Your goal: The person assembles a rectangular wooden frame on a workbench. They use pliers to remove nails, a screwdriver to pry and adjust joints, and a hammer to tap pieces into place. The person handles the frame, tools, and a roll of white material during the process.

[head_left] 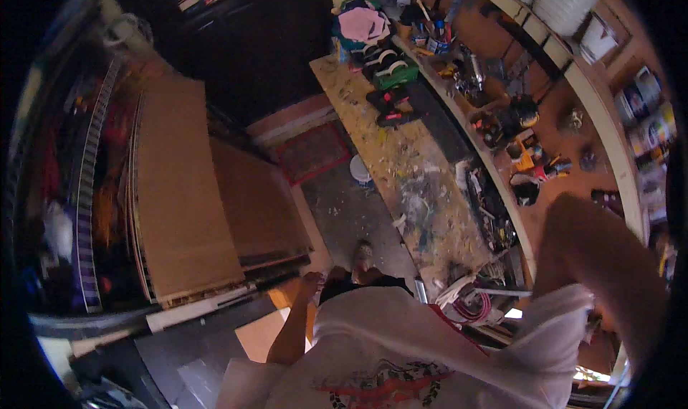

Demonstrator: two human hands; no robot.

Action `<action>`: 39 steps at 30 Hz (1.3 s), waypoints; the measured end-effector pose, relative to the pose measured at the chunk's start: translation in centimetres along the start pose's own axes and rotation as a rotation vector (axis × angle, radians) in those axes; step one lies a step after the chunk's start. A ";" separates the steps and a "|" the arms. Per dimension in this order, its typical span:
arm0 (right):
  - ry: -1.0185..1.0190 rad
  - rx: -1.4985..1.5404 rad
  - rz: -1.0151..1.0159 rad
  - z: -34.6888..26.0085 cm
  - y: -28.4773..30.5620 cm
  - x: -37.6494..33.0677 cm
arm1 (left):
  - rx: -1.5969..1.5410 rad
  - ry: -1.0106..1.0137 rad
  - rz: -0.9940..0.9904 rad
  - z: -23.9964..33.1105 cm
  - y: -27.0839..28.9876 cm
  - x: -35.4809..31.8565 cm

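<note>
My left arm hangs down at my side, and my left hand [310, 286] is low next to my dark shorts, near the lower edge of the leaning brown boards [190, 194]. Its fingers are small and dim, so their pose is unclear. My right arm is raised and bent, with the elbow near the tool shelf [527, 226]; the forearm folds back toward the lower right and my right hand is out of view. Ahead to the right stretches a paint-stained workbench [412, 187]. On it lies a red and black cordless drill [393, 108].
Tape rolls [387, 61] and a pink cloth [362, 23] sit at the bench's far end. A white bucket [360, 169] stands on the floor beside a red-edged mat [313, 153]. A coiled red hose [471, 307] is close on my right. A dark door [261, 47] stands beyond.
</note>
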State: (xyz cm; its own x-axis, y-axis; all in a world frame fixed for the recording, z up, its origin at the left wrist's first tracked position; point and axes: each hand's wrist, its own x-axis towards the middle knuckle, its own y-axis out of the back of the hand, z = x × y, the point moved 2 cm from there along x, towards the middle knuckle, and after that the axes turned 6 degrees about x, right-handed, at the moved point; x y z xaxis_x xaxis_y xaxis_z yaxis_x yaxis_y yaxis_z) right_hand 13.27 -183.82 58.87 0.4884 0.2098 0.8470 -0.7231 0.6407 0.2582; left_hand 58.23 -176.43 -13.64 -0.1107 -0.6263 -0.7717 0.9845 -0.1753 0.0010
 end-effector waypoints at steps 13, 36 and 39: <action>-1.497 0.195 -0.264 16.9 -26.4 -26.9 | 0.698 -0.813 0.440 53.9 -6.5 18.7; -1.523 -1.001 -0.537 63.7 -40.1 -57.9 | 1.264 -1.774 0.179 123.6 -42.4 50.9; -1.575 -1.061 -0.479 63.9 -40.1 -57.4 | 1.289 -1.844 0.283 123.1 -42.2 52.8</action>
State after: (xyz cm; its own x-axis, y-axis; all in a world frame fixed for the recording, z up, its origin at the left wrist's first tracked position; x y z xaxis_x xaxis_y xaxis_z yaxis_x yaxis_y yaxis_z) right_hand -16.99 -268.70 29.59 -0.7100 -0.4400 0.5498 0.1453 0.6724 0.7258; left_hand -5.92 -295.63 23.85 -0.7411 -0.3766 0.5558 0.4950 0.2526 0.8313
